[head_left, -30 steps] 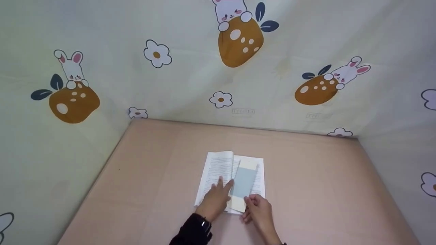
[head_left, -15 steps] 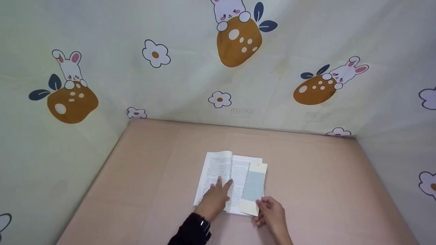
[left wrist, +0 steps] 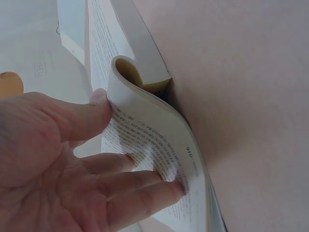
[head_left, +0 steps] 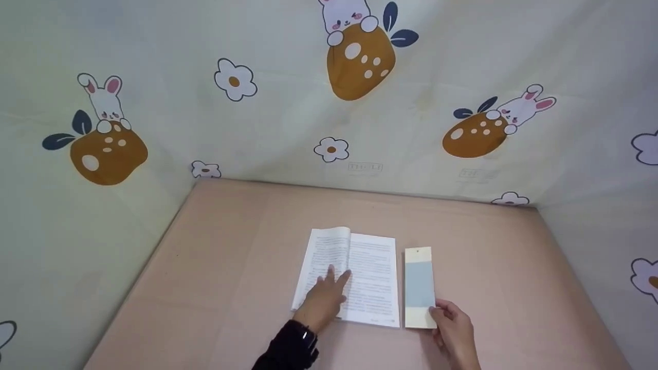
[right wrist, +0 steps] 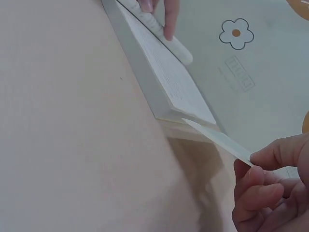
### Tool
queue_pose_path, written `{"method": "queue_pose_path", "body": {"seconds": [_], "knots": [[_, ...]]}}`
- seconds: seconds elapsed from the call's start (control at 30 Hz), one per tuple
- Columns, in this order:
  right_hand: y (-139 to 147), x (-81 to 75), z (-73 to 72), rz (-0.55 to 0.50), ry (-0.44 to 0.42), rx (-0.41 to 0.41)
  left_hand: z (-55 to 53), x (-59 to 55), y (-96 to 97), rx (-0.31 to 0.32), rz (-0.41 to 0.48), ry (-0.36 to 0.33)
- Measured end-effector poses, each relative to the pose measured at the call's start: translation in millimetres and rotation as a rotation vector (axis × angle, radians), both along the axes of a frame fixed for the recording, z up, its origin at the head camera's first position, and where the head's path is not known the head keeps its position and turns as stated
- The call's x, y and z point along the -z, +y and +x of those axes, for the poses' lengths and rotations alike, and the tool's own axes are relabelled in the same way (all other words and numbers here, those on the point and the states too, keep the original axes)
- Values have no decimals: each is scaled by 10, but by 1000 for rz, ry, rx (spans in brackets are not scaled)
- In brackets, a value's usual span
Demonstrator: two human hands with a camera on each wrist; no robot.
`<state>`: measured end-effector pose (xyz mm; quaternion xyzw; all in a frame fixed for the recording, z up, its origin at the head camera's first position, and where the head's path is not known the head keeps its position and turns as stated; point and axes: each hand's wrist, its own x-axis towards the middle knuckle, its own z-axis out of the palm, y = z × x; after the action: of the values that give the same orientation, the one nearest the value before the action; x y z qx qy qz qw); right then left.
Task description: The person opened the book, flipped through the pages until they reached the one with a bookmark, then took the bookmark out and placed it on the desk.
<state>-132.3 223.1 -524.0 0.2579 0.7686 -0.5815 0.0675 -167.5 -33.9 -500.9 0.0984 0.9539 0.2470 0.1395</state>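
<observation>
An open book [head_left: 371, 282] lies on the table, its left pages bulging up in a curl by the spine. My left hand [head_left: 323, 300] rests on the left page with fingers spread and straight; in the left wrist view its fingertips [left wrist: 176, 189] press on the printed text. Just right of the book, my right hand [head_left: 455, 329] pinches the lower right corner of a bookmark [head_left: 419, 285], pale cream with a blue-grey middle band and a small hole at the top. The right wrist view shows the bookmark [right wrist: 219, 139] edge-on between thumb and fingers, held above the table with a shadow below.
The pinkish-beige tabletop [head_left: 247, 257] surrounds the book. Behind and at both sides stands a pale fabric wall [head_left: 277, 123] printed with rabbits, orange fruit and flowers. A black sleeve [head_left: 290, 344] covers the left wrist.
My right hand has moved right with the bookmark, from over the right page to beside the book, and the bookmark now stands straighter. My left hand has stayed on the left page.
</observation>
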Motion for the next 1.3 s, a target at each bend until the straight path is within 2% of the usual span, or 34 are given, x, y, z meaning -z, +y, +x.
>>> {"method": "queue_pose_path", "body": {"seconds": [0.23,0.5,0.73,0.93,1.3], "knots": [[202,46,42,74,0,27,4,8,-2,16,-16,36],[252,127,47,283,72,11,15,-6,3,9,-24,38],[251,167,19,393,84,-15,20,-11,0,27,-44,66],[235,193,-2,474,68,-24,5,-8,19,4,-47,23],[203,182,-24,484,34,-35,6,2,18,14,-72,57]]}}
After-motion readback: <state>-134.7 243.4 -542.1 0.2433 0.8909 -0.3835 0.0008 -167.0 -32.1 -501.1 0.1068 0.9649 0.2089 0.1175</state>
